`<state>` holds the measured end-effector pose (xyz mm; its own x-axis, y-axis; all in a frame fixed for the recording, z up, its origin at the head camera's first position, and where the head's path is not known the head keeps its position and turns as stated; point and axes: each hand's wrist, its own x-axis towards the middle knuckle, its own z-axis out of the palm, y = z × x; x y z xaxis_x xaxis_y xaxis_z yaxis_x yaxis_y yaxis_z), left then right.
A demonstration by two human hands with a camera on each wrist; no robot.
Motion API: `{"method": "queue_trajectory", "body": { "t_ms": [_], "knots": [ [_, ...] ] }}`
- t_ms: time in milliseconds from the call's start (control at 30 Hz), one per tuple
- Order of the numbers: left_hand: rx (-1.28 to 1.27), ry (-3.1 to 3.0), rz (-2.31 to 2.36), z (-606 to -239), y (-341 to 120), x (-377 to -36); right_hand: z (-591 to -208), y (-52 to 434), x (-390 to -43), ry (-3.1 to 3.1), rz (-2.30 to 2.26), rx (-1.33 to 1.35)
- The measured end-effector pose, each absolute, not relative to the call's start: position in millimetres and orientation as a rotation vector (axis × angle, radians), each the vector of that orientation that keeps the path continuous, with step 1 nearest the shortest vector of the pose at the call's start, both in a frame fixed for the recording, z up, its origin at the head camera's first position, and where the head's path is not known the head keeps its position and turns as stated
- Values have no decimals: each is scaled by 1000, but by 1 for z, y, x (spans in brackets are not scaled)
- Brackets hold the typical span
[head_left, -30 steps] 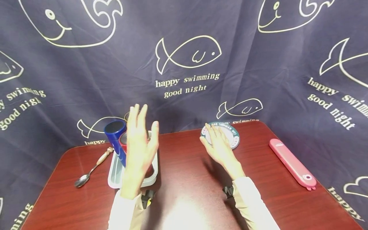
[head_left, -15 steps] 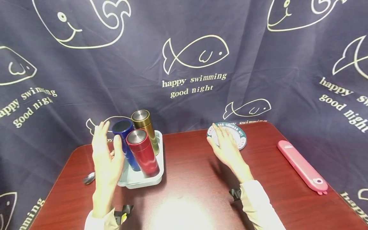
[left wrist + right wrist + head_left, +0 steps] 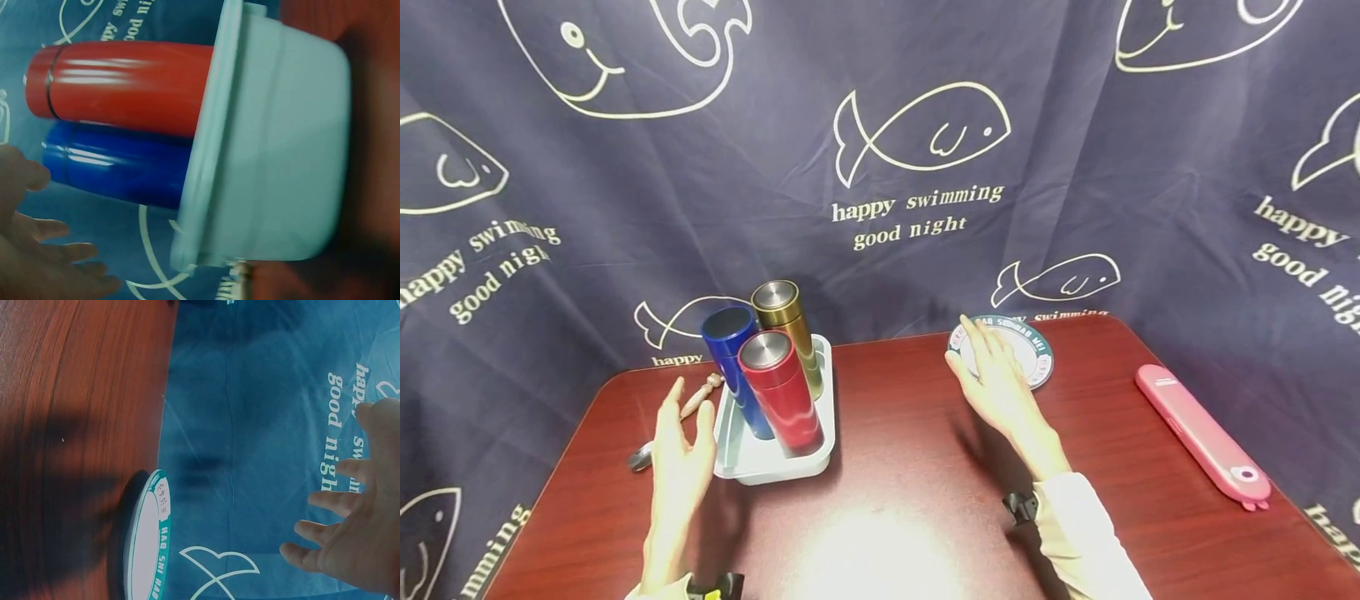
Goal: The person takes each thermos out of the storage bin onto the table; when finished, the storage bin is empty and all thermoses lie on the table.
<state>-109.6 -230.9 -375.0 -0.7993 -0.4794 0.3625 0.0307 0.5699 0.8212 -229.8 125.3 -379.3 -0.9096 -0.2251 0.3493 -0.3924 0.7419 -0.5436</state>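
Observation:
My left hand (image 3: 681, 458) hovers at the left with fingers parted and holds nothing. Behind its fingers lies a spoon (image 3: 702, 395) with a light handle, partly hidden. To the right of that hand stands a pale plastic tub (image 3: 775, 475) with a red thermos (image 3: 781, 392), a blue thermos (image 3: 741, 375) and a gold thermos (image 3: 793, 325) upright in it. In the left wrist view the tub (image 3: 281, 144) appears beyond the fingers. My right hand (image 3: 1000, 383) is held over the table, fingers extended, overlapping a green-rimmed white plate (image 3: 1041, 367); the right wrist view shows it apart from the plate (image 3: 147, 544).
A pink case (image 3: 1202, 433) with an animal face lies along the table's right side. The reddish wooden table (image 3: 895, 417) ends at a dark blue curtain (image 3: 910, 283) with fish drawings, which hangs behind and on both sides.
My left hand has moved left and down from in front of the tub, uncovering the thermoses. The right hand stays over the plate. The whole head view has shifted slightly.

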Motion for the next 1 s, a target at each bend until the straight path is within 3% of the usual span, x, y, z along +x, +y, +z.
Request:
{"method": "queue_trajectory", "body": {
  "t_ms": [267,533,767,1000],
  "knots": [
    [520,-2363,-1426,-405,-247,-104,-383,121,-229,-2630,962,523],
    [626,-2182,-2040,-424,-250,-102,-388,119,-229,-2649,995,530],
    [504,-1872,-2425,-432,-246,-105,-393,115,-231,-2619,1037,556],
    [494,-1762,-2485,-434,-243,-106,-402,111,-234,-2572,1176,570]
  ]
}}
